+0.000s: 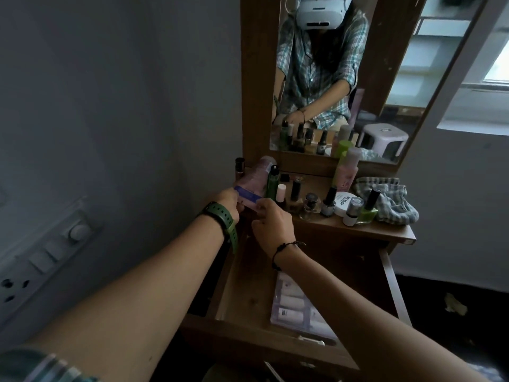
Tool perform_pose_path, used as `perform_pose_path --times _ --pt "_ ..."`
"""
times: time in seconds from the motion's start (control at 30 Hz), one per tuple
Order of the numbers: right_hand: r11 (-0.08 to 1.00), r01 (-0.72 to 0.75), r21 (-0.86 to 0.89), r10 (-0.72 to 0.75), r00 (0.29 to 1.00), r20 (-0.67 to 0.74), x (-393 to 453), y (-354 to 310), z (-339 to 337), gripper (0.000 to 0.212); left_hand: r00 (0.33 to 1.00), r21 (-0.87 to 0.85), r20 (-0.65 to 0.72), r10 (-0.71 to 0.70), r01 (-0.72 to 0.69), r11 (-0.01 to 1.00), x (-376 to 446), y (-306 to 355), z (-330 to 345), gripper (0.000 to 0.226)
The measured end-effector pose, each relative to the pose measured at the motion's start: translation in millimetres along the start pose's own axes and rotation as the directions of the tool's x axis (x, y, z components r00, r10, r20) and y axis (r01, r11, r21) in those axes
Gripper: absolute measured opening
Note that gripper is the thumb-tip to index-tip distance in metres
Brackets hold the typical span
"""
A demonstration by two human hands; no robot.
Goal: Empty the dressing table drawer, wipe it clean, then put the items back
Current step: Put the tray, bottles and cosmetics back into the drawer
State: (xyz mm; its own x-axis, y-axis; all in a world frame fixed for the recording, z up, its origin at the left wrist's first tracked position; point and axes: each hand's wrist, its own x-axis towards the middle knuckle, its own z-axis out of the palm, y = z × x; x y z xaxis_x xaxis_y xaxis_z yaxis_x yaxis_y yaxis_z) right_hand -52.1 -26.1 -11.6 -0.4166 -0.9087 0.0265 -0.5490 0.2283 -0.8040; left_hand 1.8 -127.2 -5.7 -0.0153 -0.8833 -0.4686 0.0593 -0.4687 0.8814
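Note:
The wooden drawer point(248, 296) is pulled out below the dressing table top point(385, 231). A clear packet of small tubes point(296, 307) lies flat inside it. My left hand point(230, 201), with a green watch on the wrist, and my right hand point(271, 224) both grip a pink box with a blue band point(249, 194) at the table top's left front edge, above the drawer's back. Each hand holds one end of the box. Several nail polish bottles point(329, 201) and other bottles stand on the top.
A checked cloth point(391, 198) lies bunched at the right of the table top beside a white round jar point(343, 204). A mirror point(344, 78) rises behind. A grey wall with a switch panel point(44, 252) is at the left.

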Motion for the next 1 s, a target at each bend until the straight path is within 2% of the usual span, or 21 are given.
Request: perform_pose_path --times 0.2,0.33,0.43,0.63,0.77,0.87,1.0 --pt "0.999 0.04 -0.011 -0.04 0.998 -0.047 4.4 -11.2 -3.9 0.042 0.999 -0.031 0.036 0.027 -0.026 0.999 -1.1 16.4 1.7 0.035" --pt "0.997 0.076 0.006 -0.075 0.994 -0.077 3.6 -17.6 -6.2 0.045 0.993 -0.024 -0.012 0.118 -0.118 0.993 -8.3 27.9 3.1 0.012" --pt "0.995 0.1 0.018 -0.098 0.99 -0.102 3.0 -20.8 -8.5 0.045 0.978 0.043 -0.077 0.196 -0.193 0.98 -11.6 34.6 3.9 0.041" --pt "0.992 0.125 0.008 -0.122 0.983 -0.138 1.2 -25.5 -14.4 0.046 0.95 0.142 -0.091 0.298 -0.284 0.948 -19.0 44.5 4.9 0.031" --pt "0.987 0.158 0.03 -0.151 0.976 -0.155 -1.1 -30.0 -18.5 0.045 0.925 0.188 -0.091 0.368 -0.347 0.919 -24.4 53.3 3.4 0.033" --pt "0.968 0.248 0.048 -0.233 0.951 -0.203 -4.9 -39.3 -24.4 0.039 0.922 0.21 -0.042 0.384 -0.368 0.906 -33.0 66.6 -0.5 0.034" --pt "0.931 0.364 -0.031 -0.357 0.886 -0.298 -5.2 -54.8 -43.0 0.035 0.884 0.121 -0.053 0.464 -0.455 0.882 -72.9 92.4 -9.5 0.017"
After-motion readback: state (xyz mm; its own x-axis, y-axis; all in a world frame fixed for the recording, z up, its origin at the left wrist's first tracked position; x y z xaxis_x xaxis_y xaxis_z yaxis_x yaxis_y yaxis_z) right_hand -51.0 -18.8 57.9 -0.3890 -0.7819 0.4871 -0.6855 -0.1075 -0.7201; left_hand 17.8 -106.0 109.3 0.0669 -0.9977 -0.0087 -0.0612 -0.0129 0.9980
